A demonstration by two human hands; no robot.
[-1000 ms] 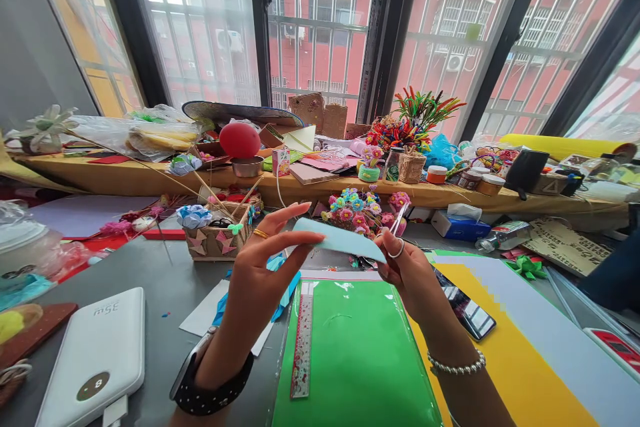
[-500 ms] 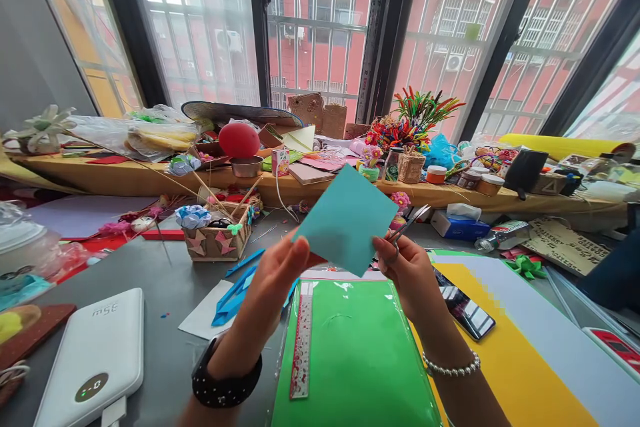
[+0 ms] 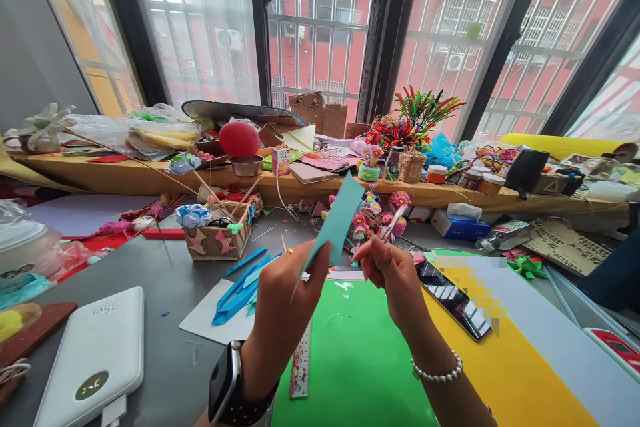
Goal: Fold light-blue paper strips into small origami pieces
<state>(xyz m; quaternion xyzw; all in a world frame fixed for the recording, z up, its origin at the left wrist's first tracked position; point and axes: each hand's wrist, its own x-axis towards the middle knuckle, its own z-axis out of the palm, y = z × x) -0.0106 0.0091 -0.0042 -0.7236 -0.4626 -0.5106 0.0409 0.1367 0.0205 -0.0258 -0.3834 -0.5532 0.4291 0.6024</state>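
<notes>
A teal sheet of paper (image 3: 341,213) is pinched in my left hand (image 3: 290,293), turned nearly edge-on to the camera. To its right, my right hand (image 3: 395,280) has scissors (image 3: 394,223) hooked on its fingers, the blades pointing up and away. The two hands are apart, raised over a green mat (image 3: 360,360). A ruler (image 3: 301,367) lies along the mat's left side. Blue folded paper strips (image 3: 237,297) rest on a white sheet (image 3: 197,317), left of my left hand.
A phone (image 3: 455,300) lies right of the mat on yellow paper (image 3: 520,373). A white power bank (image 3: 95,347) is at the left. Behind stand a decorated box (image 3: 217,243), pink flowers (image 3: 360,220) and a blue tissue box (image 3: 459,227).
The teal paper has turned from facing the camera to nearly edge-on. My left wrist has rotated, and my right hand has moved off the paper's edge, slightly left, with the scissors.
</notes>
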